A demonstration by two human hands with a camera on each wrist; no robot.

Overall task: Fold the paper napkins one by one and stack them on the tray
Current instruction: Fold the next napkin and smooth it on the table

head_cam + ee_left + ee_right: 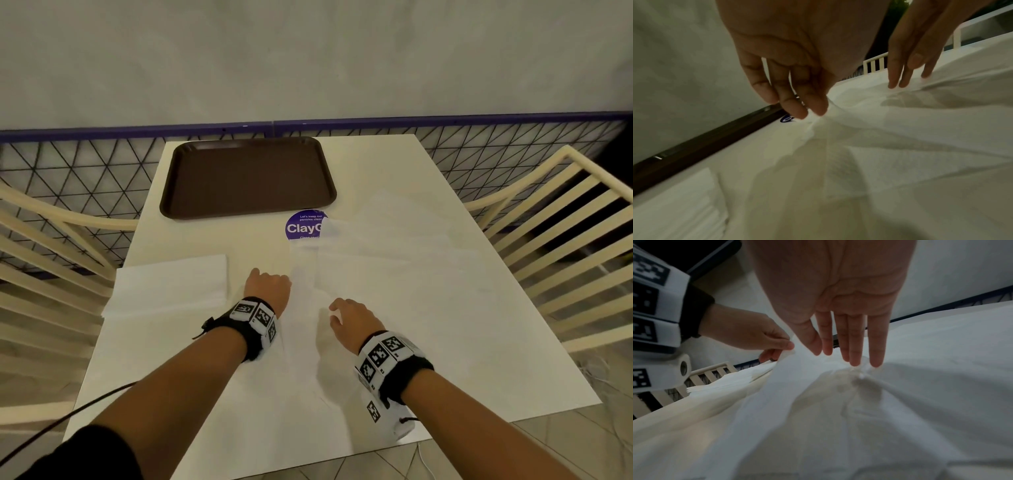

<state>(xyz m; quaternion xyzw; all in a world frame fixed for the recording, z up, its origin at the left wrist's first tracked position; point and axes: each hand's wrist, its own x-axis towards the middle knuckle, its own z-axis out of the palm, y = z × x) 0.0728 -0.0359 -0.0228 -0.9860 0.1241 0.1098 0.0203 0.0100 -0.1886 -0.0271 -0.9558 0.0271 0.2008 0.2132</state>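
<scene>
A large unfolded white napkin (394, 274) lies spread and wrinkled over the middle and right of the table. My left hand (269, 282) pinches its raised left edge between thumb and fingers (818, 107); the right wrist view shows the same pinch. My right hand (349, 318) is just right of it, its straight fingers (855, 353) pressing down on the napkin (859, 418). A stack of folded napkins (171, 284) sits at the table's left edge. The brown tray (246, 178) at the far left holds nothing.
A round purple sticker (303, 226) lies half under the napkin, just in front of the tray. Cream slatted chairs stand to the left (41, 240) and right (565, 240). A black mesh fence with a purple rail (445, 120) runs behind the table.
</scene>
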